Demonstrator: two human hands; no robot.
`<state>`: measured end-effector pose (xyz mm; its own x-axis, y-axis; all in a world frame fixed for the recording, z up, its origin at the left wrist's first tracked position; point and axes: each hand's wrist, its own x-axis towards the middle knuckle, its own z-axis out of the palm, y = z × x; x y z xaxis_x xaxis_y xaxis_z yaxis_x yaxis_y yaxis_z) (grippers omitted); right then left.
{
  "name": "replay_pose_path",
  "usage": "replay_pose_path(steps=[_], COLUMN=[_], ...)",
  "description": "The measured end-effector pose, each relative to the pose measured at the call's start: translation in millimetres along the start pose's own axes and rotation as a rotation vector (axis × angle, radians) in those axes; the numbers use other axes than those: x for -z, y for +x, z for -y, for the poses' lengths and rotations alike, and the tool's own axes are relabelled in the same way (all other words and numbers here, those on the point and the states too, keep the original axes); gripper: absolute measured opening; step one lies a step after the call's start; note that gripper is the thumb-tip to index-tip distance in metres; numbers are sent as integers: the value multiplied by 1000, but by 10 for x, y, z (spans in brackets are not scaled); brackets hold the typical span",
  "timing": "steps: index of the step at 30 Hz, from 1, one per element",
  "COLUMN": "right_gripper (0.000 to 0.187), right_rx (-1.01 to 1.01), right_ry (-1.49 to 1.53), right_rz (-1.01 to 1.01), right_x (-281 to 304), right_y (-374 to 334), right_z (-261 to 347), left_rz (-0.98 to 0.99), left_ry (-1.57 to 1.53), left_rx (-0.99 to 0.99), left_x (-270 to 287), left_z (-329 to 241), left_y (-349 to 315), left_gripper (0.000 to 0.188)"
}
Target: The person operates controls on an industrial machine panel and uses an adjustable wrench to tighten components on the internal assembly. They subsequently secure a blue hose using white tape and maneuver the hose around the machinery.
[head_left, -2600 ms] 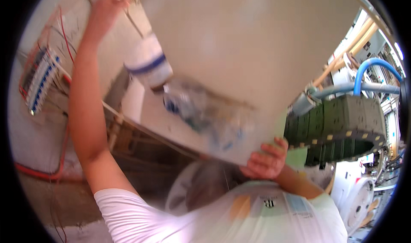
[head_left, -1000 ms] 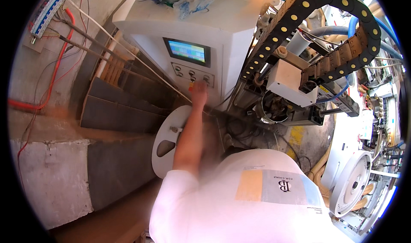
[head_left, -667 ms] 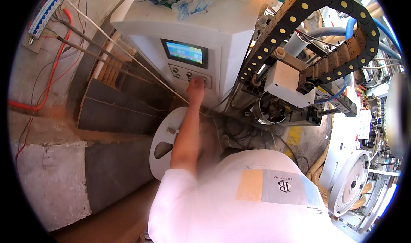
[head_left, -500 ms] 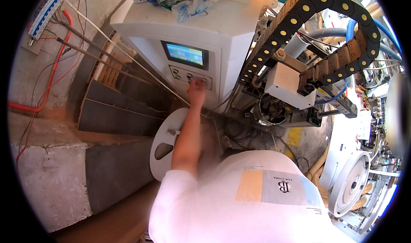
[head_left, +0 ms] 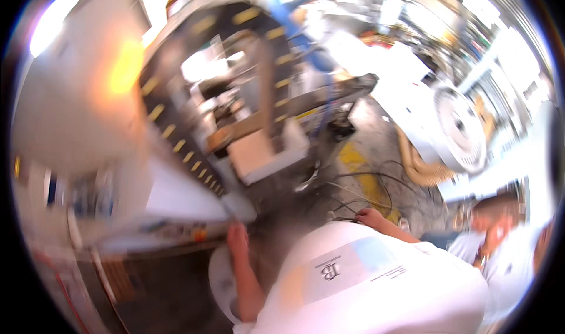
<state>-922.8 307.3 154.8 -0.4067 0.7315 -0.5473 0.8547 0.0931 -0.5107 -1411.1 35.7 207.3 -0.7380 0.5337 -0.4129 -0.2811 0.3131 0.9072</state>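
Note:
The picture is badly motion-blurred. My left hand (head_left: 237, 235) reaches up to the lower corner of a white machine housing (head_left: 176, 193); its fingers are too smeared to read. My right hand (head_left: 371, 218) hangs by my white shirt, loosely curled, with nothing seen in it, just above black cables (head_left: 353, 193) on the floor. A black cable chain with yellow marks (head_left: 176, 134) arches over the machine, and a white box unit (head_left: 262, 152) sits under it.
A white round disc (head_left: 219, 281) leans below my left arm. To the right stand a white machine with a round wheel (head_left: 459, 128) and yellow floor marking (head_left: 359, 169). Another person in white (head_left: 500, 240) is at the lower right. Red cable (head_left: 59, 281) lies lower left.
The view has swung sharply right and blurred. My left hand has left the button panel and is now at the machine's lower corner. My right hand and another person have come into view.

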Motion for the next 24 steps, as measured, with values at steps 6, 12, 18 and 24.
replay_pose_path(steps=[6,12,18,24], right_gripper=[37,38,40,40], right_rx=[-179,-340,-363,-317], right_ry=[179,279,404,461], right_rz=[-157,-212,-184,-206], right_x=[-215,-502,-485,-65], right_y=[-356,-697,-536,-172], right_z=[-187,-976,-1595,-1788], left_rz=[441,896,971,905], left_ry=[545,699,864,839], left_rx=[-328,-296,-262,-197], left_x=[-1006,-1741,-2494,-2872], left_z=[736,273,-57,441], left_y=[-157,-336,-203,63], left_gripper=[23,24,30,37])
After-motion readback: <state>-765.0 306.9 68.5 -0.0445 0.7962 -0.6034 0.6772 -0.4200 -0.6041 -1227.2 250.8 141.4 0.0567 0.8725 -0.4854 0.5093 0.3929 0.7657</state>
